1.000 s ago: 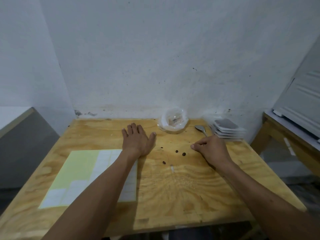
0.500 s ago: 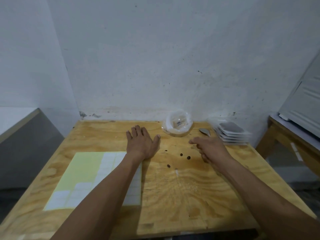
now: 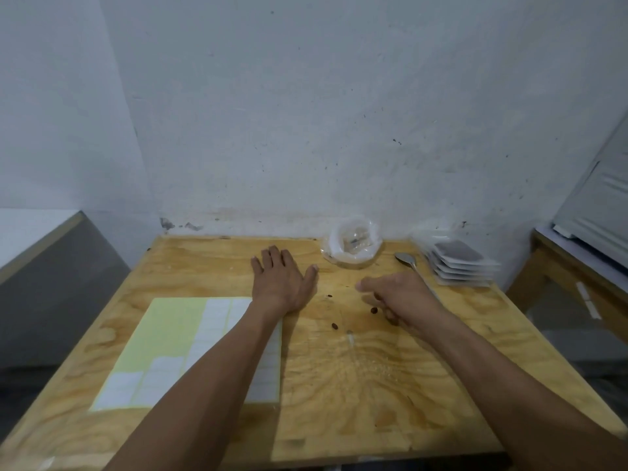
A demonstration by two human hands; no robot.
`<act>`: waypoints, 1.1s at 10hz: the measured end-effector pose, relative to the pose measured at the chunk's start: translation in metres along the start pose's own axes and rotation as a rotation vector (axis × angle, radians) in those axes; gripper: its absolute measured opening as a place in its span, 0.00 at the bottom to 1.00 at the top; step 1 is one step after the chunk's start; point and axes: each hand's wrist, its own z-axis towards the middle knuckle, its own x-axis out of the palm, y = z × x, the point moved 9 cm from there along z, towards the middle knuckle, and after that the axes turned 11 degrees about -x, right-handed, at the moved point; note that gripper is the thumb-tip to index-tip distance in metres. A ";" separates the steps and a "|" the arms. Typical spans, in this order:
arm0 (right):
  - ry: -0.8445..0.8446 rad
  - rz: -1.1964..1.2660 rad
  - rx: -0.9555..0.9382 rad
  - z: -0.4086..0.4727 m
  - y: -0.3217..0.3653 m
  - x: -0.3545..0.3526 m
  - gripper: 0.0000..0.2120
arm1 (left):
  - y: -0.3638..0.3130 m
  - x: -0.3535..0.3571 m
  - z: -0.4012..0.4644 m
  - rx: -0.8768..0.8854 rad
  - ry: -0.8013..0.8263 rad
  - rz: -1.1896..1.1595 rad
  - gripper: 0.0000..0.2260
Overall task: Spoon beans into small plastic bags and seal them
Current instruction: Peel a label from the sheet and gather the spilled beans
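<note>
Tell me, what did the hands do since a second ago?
The right hand lifted off its spot beside the spoon and slid toward the loose beans in the middle, fingers loosely curled; whether it holds a bean is too blurred to tell. The left hand stayed flat on the table. Spoon, bag stack and label sheet did not move.

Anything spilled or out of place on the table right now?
Yes. A few loose beans lie scattered on the bare wooden table, between the left hand and right hand, outside any bag. The spoon lies on the table, and the stack of filled bags looks tidy.
</note>
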 end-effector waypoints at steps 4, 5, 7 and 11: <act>-0.015 -0.324 -0.156 -0.016 -0.001 -0.026 0.06 | 0.000 0.000 0.001 0.003 -0.005 -0.007 0.38; -0.009 -0.459 -0.247 -0.017 0.001 -0.022 0.07 | 0.001 0.000 0.001 0.002 -0.003 -0.012 0.38; -0.013 -0.214 -0.113 -0.012 -0.009 -0.022 0.13 | 0.000 0.000 0.000 0.005 0.004 -0.023 0.38; 0.216 -0.350 -0.262 -0.032 0.012 0.039 0.08 | 0.000 0.000 0.000 -0.003 -0.013 -0.020 0.38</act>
